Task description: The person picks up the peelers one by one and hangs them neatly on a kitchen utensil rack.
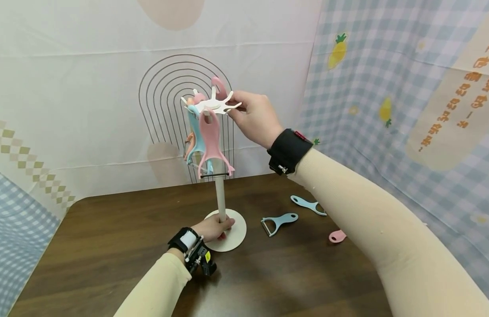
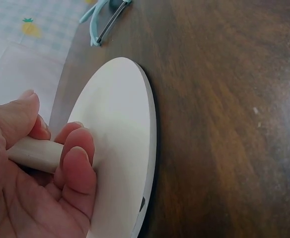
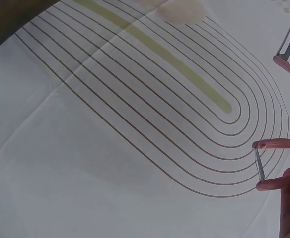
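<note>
A white rotating rack (image 1: 214, 105) with hooked arms stands on a pole over a round base (image 1: 237, 229). My left hand (image 1: 212, 227) wraps its fingers round the pole (image 2: 36, 153) just above that base. Up at the hooks, my right hand (image 1: 257, 115) holds a pink peeler (image 3: 279, 185), whose blade end shows in the right wrist view; part of it is hidden behind the rack in the head view. On the hooks hang a pink peeler (image 1: 210, 132) in front, a blue peeler (image 1: 195, 127) and an orange peeler (image 1: 190, 143) behind.
Right of the base, two blue peelers lie on the brown table (image 1: 121, 246): a nearer one (image 1: 281, 219) and a farther one (image 1: 305, 202). A pink handle (image 1: 337, 236) pokes out from under my right forearm's outline. Patterned cloth (image 1: 268, 35) hangs behind and at the sides.
</note>
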The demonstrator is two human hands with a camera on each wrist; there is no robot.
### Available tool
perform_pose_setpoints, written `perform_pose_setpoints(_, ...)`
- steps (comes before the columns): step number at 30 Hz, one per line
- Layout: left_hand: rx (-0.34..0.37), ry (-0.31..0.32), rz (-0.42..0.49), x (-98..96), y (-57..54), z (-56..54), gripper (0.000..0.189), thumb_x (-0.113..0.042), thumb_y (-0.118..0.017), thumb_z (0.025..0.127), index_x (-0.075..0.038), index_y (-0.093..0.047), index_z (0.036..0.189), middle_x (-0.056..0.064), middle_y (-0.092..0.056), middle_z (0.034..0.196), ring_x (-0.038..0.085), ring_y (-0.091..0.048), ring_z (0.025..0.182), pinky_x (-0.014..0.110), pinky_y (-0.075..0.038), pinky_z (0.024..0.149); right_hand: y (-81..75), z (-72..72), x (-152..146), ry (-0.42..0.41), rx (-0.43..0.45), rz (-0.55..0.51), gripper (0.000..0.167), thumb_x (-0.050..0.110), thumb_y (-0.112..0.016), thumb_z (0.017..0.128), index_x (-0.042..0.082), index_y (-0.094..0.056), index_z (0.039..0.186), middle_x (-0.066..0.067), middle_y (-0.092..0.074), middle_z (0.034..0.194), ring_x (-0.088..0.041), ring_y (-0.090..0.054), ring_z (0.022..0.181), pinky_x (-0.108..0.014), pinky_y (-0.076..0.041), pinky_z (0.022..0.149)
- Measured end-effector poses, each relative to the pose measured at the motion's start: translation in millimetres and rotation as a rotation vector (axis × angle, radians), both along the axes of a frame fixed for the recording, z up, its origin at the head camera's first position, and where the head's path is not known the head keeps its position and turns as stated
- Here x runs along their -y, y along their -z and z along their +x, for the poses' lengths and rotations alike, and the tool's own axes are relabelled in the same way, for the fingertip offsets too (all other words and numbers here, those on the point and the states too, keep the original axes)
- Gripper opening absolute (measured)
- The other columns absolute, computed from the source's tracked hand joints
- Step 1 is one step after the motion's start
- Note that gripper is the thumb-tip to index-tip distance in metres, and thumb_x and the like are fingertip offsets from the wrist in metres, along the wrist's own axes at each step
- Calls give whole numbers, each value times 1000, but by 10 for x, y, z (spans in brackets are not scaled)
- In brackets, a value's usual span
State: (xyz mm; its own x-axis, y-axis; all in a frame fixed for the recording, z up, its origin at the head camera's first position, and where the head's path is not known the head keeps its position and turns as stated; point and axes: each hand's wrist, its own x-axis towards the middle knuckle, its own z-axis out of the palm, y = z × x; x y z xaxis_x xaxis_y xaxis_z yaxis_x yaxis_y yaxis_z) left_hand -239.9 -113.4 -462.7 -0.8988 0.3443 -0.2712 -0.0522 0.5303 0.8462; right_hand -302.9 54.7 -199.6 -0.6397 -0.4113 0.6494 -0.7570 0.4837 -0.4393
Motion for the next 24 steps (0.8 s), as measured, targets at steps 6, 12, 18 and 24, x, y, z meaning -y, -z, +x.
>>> perform_pose_setpoints(6, 7, 1, 12, 3, 0, 5, 31, -28, -53, 101, 0, -60, 93, 11, -55, 83, 18, -53, 64, 28, -45, 60, 95, 6, 29, -5, -42, 49, 20, 15, -65, 94, 6, -70, 111, -8, -70, 110, -16, -67, 101, -21, -49, 87)
perform_pose_setpoints(12, -5, -8, -4, 8, -16, -9, 29, -29, -53, 101, -1, -60, 94, 11, -55, 84, 18, -52, 65, 28, -43, 60, 191, 38, 54, -42, -66, 33, 23, 17, -64, 95, 4, -69, 114, -7, -71, 106, -16, -67, 101, -21, -49, 85)
perform_pose_setpoints(18, -5, -4, 3, 5, -37, -8, 28, -28, -53, 101, -2, -60, 94, 10, -54, 83, 18, -52, 65, 29, -42, 60, 228, 75, 58, -72, -27, -8, 22, 14, -64, 94, 3, -68, 114, -8, -71, 105, -16, -67, 100, -21, -49, 86)
perform_pose_setpoints(24, -7, -4, -4, -2, -15, -6, 31, -29, -51, 102, -1, -60, 93, 7, -53, 78, 17, -52, 63, 28, -43, 60, 238, 96, 23, -67, -14, -4, 22, 16, -64, 94, 6, -69, 113, -5, -71, 106, -13, -65, 102, -20, -48, 86)
